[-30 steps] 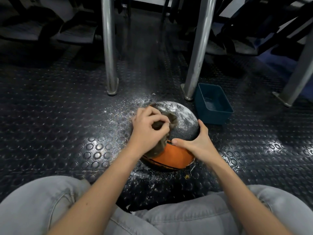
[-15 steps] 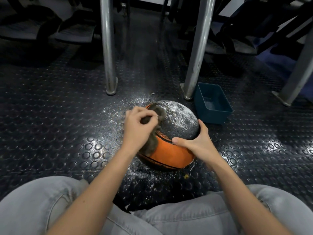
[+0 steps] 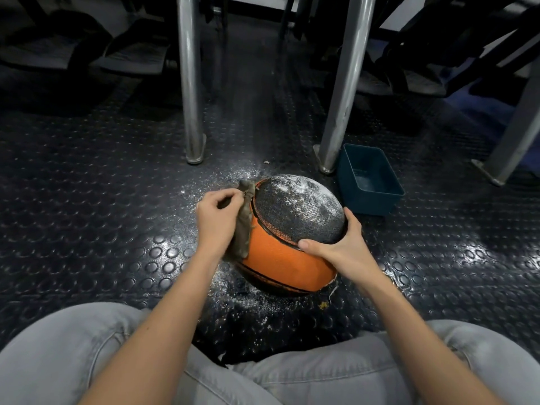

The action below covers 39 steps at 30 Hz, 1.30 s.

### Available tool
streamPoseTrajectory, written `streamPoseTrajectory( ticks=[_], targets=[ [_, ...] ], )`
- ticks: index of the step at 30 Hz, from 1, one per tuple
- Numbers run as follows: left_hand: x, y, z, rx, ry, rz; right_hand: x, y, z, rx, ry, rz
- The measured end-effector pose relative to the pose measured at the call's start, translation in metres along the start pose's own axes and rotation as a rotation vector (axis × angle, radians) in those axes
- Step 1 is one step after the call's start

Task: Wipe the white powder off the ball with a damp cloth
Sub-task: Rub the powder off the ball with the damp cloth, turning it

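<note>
Head view: the left hand (image 3: 216,220) has its fingers curled round a crumpled grey-brown cloth (image 3: 244,229) and presses it against the left side of an orange rubber ball (image 3: 280,261) with black seams. The cloth hangs down from the fist along the ball's flank, one corner poking up past the knuckles. The right hand (image 3: 342,247) grasps the opposite, right side of the ball, its thumb laid across the near edge of the ball's dark grey top panel and its fingers wrapped round the far side.

The ball sits on the floor between the two hands. White powder (image 3: 304,197) speckles the dark panel, thickest on the part farthest from the hands, while the orange panel below the thumb looks clean. More powder is scattered on the black studded rubber floor (image 3: 117,200) beyond the left hand and under the ball's near side.

Just beyond the right hand stands a rectangular dark teal plastic tub (image 3: 350,185), close to the ball. Two upright metal legs (image 3: 190,83) rise from the floor farther out. Nearest the camera, both forearms pass over knees in light grey jeans (image 3: 73,361).
</note>
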State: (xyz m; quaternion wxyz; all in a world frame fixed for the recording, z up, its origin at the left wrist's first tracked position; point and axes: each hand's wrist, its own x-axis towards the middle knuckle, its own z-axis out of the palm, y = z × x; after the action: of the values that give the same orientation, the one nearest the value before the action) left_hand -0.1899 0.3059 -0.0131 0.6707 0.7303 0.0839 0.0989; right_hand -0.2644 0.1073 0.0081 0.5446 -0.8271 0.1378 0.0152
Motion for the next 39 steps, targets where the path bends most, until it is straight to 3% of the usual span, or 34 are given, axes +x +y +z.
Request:
streamPoseTrajectory(
  ticks=[2,8,10,13,19,21,23,26,28,31,36,39],
  targets=[
    [-0.007,0.004,0.003,-0.042,-0.040,0.022,0.000,0.000,-0.001,0.005,-0.001,0.002],
    [-0.041,0.004,0.016,0.215,-0.241,0.514,0.001,0.000,-0.001,0.001,0.013,-0.003],
    [-0.040,0.000,0.017,0.207,-0.233,0.562,0.001,0.000,-0.001,-0.007,0.015,-0.006],
    [-0.029,0.002,0.015,0.130,-0.145,0.440,0.003,-0.001,0.001,0.012,0.022,-0.001],
    [-0.004,-0.005,0.004,-0.129,0.019,-0.108,0.002,0.001,0.001,0.021,0.018,-0.008],
    [-0.006,-0.003,0.003,-0.143,0.003,-0.135,0.003,0.002,0.000,0.019,0.016,0.001],
    [-0.015,0.002,0.007,-0.065,-0.009,-0.012,0.004,0.004,-0.001,0.023,0.012,0.014],
    [-0.036,0.007,0.015,0.123,-0.123,0.380,0.006,0.005,-0.002,0.028,0.021,0.014],
    [-0.044,0.005,0.020,0.225,-0.157,0.534,0.006,0.005,-0.002,0.018,0.018,0.017],
    [-0.034,0.004,0.020,0.168,-0.092,0.428,0.007,0.003,-0.001,0.027,0.015,0.012],
    [-0.014,0.001,0.007,-0.120,0.030,-0.119,0.006,0.003,-0.001,0.035,0.009,0.004],
    [-0.012,-0.003,0.002,-0.224,0.040,-0.279,0.005,0.006,-0.002,0.031,0.011,0.010]
  ],
)
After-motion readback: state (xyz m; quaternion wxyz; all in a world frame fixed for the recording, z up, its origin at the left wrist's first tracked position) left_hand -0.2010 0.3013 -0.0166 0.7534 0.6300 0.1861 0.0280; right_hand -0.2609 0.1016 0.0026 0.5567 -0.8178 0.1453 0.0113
